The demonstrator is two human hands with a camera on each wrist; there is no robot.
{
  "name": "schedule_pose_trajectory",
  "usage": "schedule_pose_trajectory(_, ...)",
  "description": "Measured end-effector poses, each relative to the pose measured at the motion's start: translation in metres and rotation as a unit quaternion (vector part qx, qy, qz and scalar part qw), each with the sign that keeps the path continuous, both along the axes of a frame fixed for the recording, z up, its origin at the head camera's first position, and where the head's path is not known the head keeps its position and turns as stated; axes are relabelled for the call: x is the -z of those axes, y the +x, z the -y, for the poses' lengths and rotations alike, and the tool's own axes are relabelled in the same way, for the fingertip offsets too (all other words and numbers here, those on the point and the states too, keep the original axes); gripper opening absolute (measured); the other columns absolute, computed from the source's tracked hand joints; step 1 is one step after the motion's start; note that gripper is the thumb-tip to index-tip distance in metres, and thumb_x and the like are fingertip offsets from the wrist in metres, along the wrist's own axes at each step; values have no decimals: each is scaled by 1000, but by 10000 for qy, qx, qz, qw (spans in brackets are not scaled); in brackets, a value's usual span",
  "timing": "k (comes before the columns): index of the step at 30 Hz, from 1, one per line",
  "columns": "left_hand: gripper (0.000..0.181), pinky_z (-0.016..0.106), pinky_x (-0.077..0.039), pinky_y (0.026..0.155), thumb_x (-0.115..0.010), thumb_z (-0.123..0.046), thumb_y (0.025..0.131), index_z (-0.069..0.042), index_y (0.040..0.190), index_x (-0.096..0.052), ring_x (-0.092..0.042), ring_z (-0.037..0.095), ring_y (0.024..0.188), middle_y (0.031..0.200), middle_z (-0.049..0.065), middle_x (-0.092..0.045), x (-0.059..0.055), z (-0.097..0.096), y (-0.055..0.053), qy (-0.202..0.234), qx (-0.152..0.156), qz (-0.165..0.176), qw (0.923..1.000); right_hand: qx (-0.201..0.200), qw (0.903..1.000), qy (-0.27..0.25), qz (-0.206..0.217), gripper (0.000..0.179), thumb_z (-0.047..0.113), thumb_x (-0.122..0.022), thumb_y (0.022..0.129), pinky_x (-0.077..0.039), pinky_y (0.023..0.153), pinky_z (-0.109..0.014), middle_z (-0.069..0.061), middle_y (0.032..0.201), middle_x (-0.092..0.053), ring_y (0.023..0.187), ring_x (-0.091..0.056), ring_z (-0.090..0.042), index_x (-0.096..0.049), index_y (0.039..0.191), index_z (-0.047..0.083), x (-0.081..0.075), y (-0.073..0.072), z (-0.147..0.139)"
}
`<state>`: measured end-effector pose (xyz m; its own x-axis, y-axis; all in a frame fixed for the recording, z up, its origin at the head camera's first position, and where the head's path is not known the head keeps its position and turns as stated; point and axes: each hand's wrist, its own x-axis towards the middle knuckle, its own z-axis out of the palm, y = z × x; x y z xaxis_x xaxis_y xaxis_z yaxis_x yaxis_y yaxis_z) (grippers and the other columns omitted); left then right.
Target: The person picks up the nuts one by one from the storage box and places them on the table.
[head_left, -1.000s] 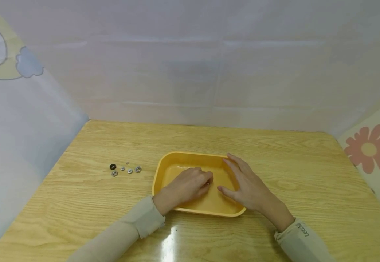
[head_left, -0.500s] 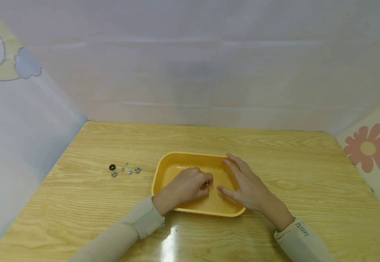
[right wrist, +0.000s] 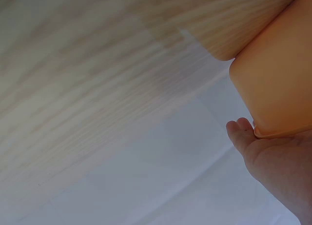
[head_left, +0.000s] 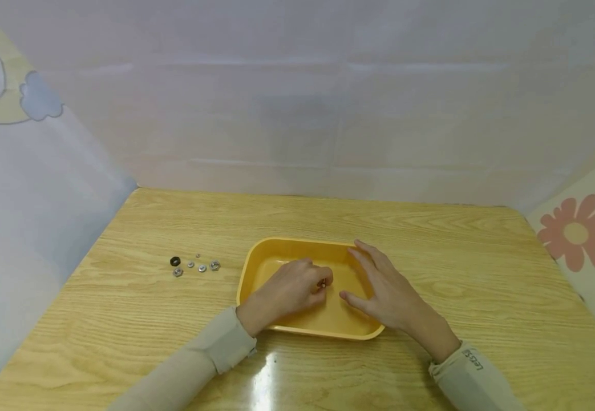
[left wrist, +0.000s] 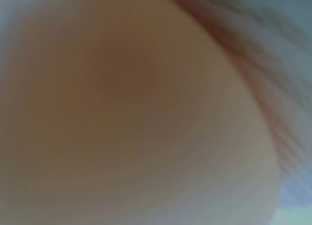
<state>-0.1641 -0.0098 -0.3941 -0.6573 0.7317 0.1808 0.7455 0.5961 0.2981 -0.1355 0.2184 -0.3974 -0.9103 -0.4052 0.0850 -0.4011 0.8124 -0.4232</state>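
A yellow plastic tray stands on the wooden table. My left hand reaches down into it, fingers curled, and pinches a small shiny metal piece between thumb and index finger. Most of that piece is hidden by the fingers, so I cannot tell its exact kind. My right hand lies over the tray's right side, thumb and fingers spread and relaxed, with fingertips at the far rim. In the right wrist view, the same hand is against the orange-looking tray wall. The left wrist view is a close blur.
Left of the tray lie several loose nuts: a black hex nut, a silver nut, another silver nut and smaller ones. Behind the wooden table hangs a pale sheet; printed sheets line both sides.
The left hand's fingertips turn slightly and the small metal piece shows more between them. The right hand and the tray keep their places; the view shifts a little.
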Motion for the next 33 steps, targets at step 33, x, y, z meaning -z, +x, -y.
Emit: schedule_pose_trajectory(33, 15, 20, -53, 65, -69, -10, 87, -13, 101, -75, -66, 9, 75, 91, -5, -76, -6, 11, 3, 442, -29, -544, 9975, -24, 10000, 51, -1, 82, 53, -62, 93, -40, 108, -60, -11, 163, -21, 146, -28, -39, -32, 154, 8, -2, -1, 1)
